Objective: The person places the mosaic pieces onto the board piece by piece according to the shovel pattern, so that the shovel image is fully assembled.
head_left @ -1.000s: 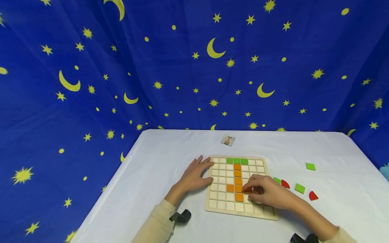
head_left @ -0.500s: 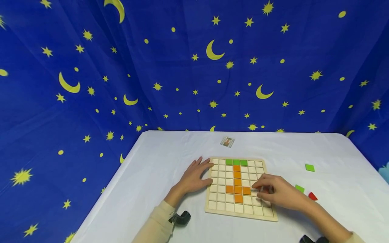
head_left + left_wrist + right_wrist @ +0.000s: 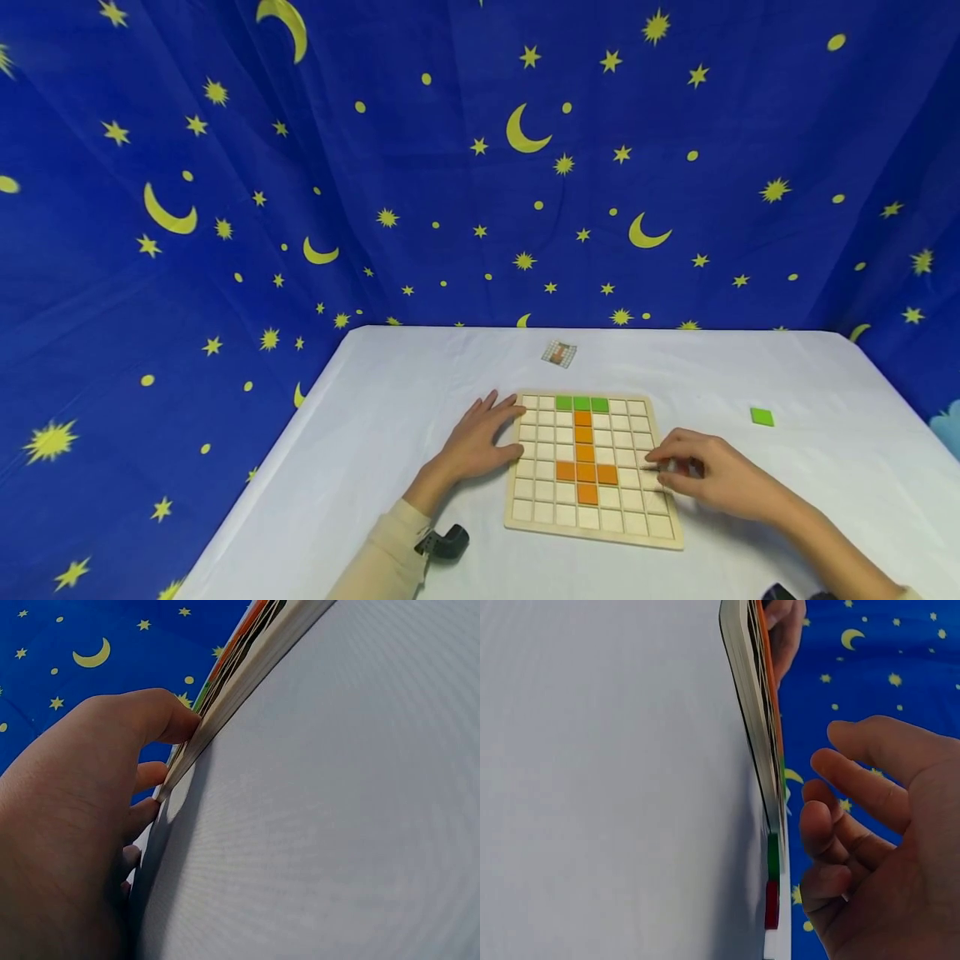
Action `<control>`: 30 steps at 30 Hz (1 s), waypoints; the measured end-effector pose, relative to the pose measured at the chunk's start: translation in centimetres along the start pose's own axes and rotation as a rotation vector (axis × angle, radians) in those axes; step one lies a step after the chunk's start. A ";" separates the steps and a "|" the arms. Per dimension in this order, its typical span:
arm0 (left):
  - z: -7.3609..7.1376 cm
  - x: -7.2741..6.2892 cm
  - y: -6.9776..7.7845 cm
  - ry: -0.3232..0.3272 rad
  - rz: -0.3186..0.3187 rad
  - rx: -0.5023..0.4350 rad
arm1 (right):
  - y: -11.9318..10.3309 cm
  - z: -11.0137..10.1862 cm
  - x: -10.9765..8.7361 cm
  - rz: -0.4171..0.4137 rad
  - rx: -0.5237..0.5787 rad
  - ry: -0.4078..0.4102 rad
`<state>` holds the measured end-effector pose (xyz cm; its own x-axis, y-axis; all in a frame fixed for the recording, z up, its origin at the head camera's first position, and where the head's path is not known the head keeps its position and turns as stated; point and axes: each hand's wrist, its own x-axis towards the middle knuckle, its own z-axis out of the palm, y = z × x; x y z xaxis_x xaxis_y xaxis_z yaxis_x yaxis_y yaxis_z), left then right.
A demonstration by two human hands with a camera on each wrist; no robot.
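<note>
A wooden grid board [image 3: 592, 534] lies on the white table. Its top row has green square tiles [image 3: 582, 404], and orange square tiles [image 3: 586, 472] form a cross-like column below them. My left hand [image 3: 474, 442] rests at the board's left edge with thumb and fingers spread; the left wrist view has its fingertips on the wooden rim [image 3: 259, 664]. Over the board's right edge hovers my right hand [image 3: 720, 475], fingers loosely bent and holding nothing in the right wrist view. A red piece [image 3: 772, 905] and a green tile [image 3: 773, 855] lie beside the board, mostly hidden behind that hand in the head view.
A loose green tile [image 3: 762, 417] lies on the table to the right of the board. Behind the board is a small picture card [image 3: 559, 354]. A blue curtain [image 3: 450, 167] with yellow moons and stars hangs around the table.
My right hand has left an orange tile in the grid, to the right of the column, and moved right to the board's edge. The left hand stays at the left edge.
</note>
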<state>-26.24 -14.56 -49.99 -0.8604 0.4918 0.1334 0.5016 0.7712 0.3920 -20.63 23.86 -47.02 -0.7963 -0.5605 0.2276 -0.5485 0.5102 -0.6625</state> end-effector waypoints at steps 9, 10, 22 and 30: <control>-0.1 0.0 -0.1 -0.011 0.000 -0.001 | 1.4 -0.8 -0.7 0.136 -0.107 0.032; -0.1 0.0 -0.1 -0.014 0.000 -0.001 | 1.5 -0.8 -0.7 0.148 -0.117 0.030; -0.3 0.0 0.0 -0.004 0.013 -0.017 | 2.1 -0.8 -0.8 0.225 -0.291 0.081; -0.4 -0.1 0.1 -0.011 0.008 -0.015 | 2.1 -0.8 -0.6 0.241 -0.278 0.073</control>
<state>-26.18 -14.66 -49.64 -0.8554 0.5023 0.1265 0.5069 0.7614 0.4042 -21.51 25.79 -47.99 -0.9214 -0.3603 0.1457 -0.3838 0.7847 -0.4867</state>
